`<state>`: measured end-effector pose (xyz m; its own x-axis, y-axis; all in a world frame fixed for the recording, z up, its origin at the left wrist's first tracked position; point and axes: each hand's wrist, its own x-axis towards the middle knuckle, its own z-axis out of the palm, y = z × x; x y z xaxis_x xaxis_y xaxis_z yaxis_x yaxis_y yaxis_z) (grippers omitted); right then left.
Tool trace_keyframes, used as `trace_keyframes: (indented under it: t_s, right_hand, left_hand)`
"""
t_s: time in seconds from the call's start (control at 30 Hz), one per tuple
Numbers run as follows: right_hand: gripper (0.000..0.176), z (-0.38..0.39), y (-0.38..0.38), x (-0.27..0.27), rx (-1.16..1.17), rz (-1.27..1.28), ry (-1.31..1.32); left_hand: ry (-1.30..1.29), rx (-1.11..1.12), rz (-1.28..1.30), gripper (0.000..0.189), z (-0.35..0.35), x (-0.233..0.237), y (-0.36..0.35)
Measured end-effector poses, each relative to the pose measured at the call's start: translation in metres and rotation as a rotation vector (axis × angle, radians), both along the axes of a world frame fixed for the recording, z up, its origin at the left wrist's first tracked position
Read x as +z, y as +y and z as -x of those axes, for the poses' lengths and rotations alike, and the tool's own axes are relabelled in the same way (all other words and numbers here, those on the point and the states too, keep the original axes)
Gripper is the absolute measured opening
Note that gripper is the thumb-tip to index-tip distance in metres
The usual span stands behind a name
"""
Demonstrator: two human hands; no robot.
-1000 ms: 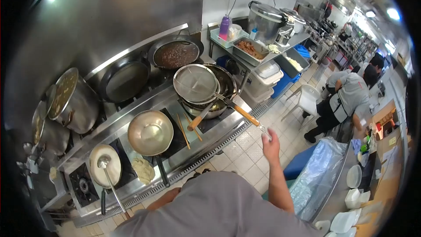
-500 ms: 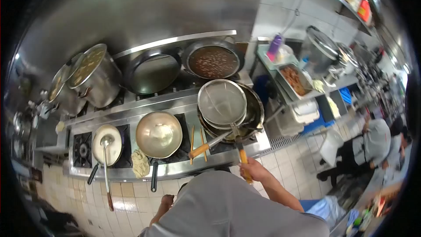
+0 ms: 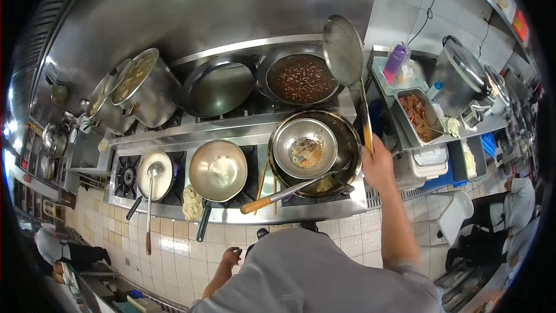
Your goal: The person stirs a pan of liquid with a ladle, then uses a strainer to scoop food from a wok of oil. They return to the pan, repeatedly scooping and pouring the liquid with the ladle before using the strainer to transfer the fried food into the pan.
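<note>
My right hand point(image 3: 377, 163) is wrapped round the wooden handle of a mesh strainer point(image 3: 343, 51), which is raised on its side by the back right pan of dark liquid point(image 3: 302, 79). Below it, a metal bowl point(image 3: 282, 146) with brownish and greenish bits sits in a large dark wok point(image 3: 349, 165), beside a utensil with a wooden handle point(image 3: 264, 202). Over the floor near my body hangs my left hand point(image 3: 232, 255), away from the pans; its fingers look loosely curled, and whether they hold anything is unclear.
On the stove stand a steel pan point(image 3: 231, 191), a pan of pale liquid with a ladle point(image 3: 168, 188), a dark wok point(image 3: 217, 95), a crumpled cloth point(image 3: 192, 203) and tall pots point(image 3: 155, 95). A meat tray point(image 3: 403, 102) is at right. Other people stand at both sides.
My right hand has lifted the strainer from above the large wok up and to the right, uncovering the metal bowl. The camera view has shifted too.
</note>
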<state>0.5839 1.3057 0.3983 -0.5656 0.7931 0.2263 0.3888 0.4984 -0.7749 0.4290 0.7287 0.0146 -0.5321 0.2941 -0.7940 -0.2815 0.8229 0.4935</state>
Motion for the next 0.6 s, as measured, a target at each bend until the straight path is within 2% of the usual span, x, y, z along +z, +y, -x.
trace_keyframes:
  t_s: [0.03, 0.1, 0.2, 0.27, 0.3, 0.33, 0.4, 0.43, 0.47, 0.5, 0.53, 0.6]
  right_hand:
    - [0.038, 0.019, 0.014, -0.006, -0.006, -0.037, 0.008]
    - [0.036, 0.05, 0.038, -0.019, -0.017, -0.078, 0.018]
    - [0.033, 0.079, 0.066, -0.034, -0.056, 0.009, -0.142]
    - [0.037, 0.094, 0.075, -0.048, -0.055, -0.021, -0.262]
    - [0.035, 0.101, 0.08, -0.06, -0.08, -0.022, -0.267]
    - [0.035, 0.104, 0.079, -0.061, -0.072, -0.025, -0.277]
    - [0.033, 0.112, 0.076, -0.061, -0.053, -0.041, -0.263]
    - [0.033, 0.116, 0.077, -0.062, -0.045, -0.042, -0.27]
    - [0.031, 0.119, 0.078, -0.063, -0.038, 0.004, -0.271]
    - [0.028, 0.122, 0.08, -0.064, -0.031, 0.049, -0.273]
    - [0.028, 0.123, 0.088, -0.076, -0.023, 0.049, -0.279]
    - [0.02, 0.13, 0.107, -0.108, -0.026, 0.101, -0.165]
  left_hand:
    - [-0.045, 0.26, 0.026, 0.041, -0.001, 0.013, 0.006]
    - [-0.02, 0.31, -0.008, 0.041, -0.005, 0.019, -0.004]
    - [0.008, 0.407, -0.075, 0.043, -0.016, 0.027, -0.012]
    - [0.013, 0.378, 0.032, 0.043, -0.033, 0.041, -0.017]
    - [-0.039, 0.39, -0.019, 0.034, -0.041, 0.007, -0.041]
    - [-0.049, 0.399, -0.019, 0.034, -0.054, -0.014, -0.065]
    - [0.571, -0.528, 0.077, 0.023, -0.074, -0.037, -0.093]
    - [0.431, -0.378, 0.149, 0.017, -0.087, -0.022, -0.084]
    - [0.508, -0.497, 0.093, 0.018, -0.097, -0.076, -0.109]
    - [0.595, -0.616, 0.038, 0.018, -0.103, -0.099, -0.117]
    - [0.691, -0.727, -0.015, 0.018, -0.107, -0.095, -0.114]
    - [0.642, -0.714, 0.032, 0.02, -0.114, -0.097, -0.113]
